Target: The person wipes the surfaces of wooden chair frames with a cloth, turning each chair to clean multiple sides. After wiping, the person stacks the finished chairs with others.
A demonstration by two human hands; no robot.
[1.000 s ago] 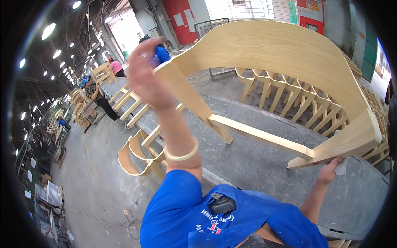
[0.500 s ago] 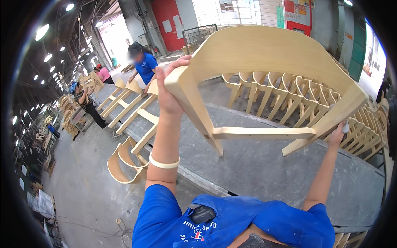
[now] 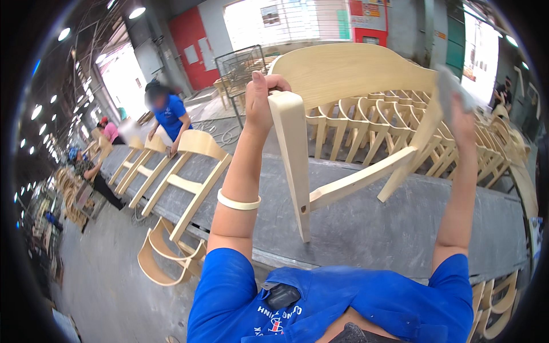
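Observation:
A pale wooden chair frame (image 3: 349,71) stands tilted on the grey work table, its curved backrest up and a crossbar joining its two legs. My left hand (image 3: 263,103) is closed round the top left corner of this frame, thumb raised. At the opposite end, my right hand (image 3: 464,123) holds a flat grey-white pad (image 3: 453,92) against the top right corner. The pad is smeared by motion, so whether it is sandpaper or cloth cannot be told.
The long grey table (image 3: 366,234) runs to the far left, where more chair frames (image 3: 191,166) lean. Rows of similar frames (image 3: 394,117) stand beyond it. A co-worker in blue (image 3: 170,117) handles frames. Curved wooden parts (image 3: 153,260) hang by the near left edge.
The chair frame has turned, its left leg now nearer me. My right hand has risen from the lower right leg to the top right corner with the pad. My view has swung right.

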